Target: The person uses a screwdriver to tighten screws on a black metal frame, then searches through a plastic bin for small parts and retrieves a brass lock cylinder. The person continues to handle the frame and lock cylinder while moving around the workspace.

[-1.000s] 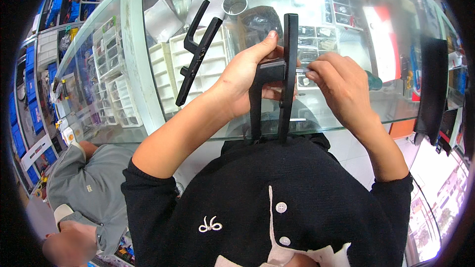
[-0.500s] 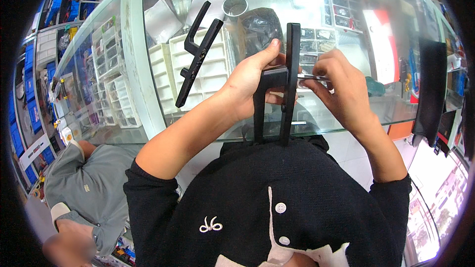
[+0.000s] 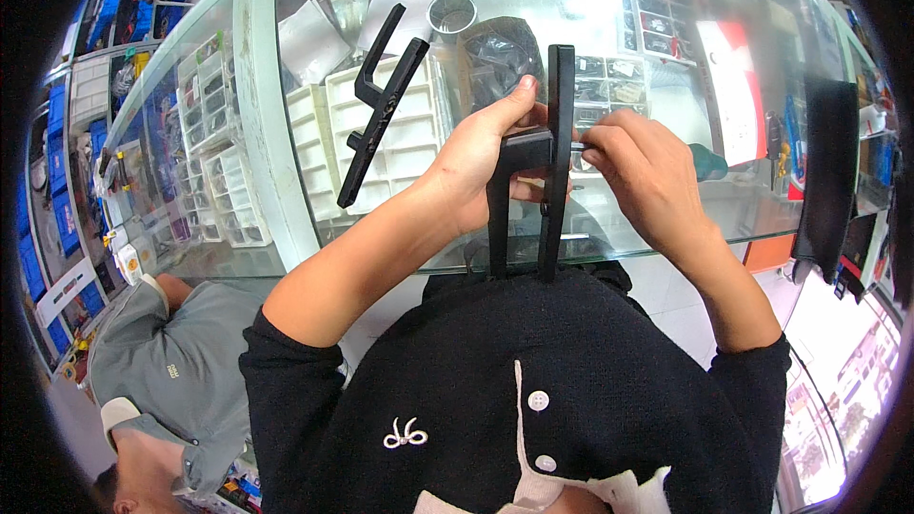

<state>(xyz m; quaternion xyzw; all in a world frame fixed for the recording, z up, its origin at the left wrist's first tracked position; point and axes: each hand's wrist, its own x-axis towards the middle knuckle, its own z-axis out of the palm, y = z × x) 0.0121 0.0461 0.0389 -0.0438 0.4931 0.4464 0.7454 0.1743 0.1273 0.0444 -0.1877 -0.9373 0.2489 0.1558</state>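
Note:
My left hand [image 3: 486, 148] is closed round a black lever door handle [image 3: 562, 86], held upright in front of my body. Its long plate faces sideways, and the lever stands off the left side; some of my fingers are hidden behind it. On the plate's right side, my right hand [image 3: 652, 167] grips a screwdriver with a green handle [image 3: 707, 163]. The thin metal shaft [image 3: 578, 147] meets the plate, though my fingers cover most of its length. A second black door handle [image 3: 386, 109] lies to the left on the glass counter.
The glass counter [image 3: 457, 252] holds trays and small parts beneath its top. A metal cup [image 3: 451, 12], a dark plastic bag [image 3: 500, 57] and a red-and-white box [image 3: 733, 90] show beyond my hands. A person in grey [image 3: 181, 371] is at lower left.
My right hand has shifted left towards the plate, the green screwdriver handle moving with it. Less of the metal shaft shows. My left hand and the door handle stay nearly still.

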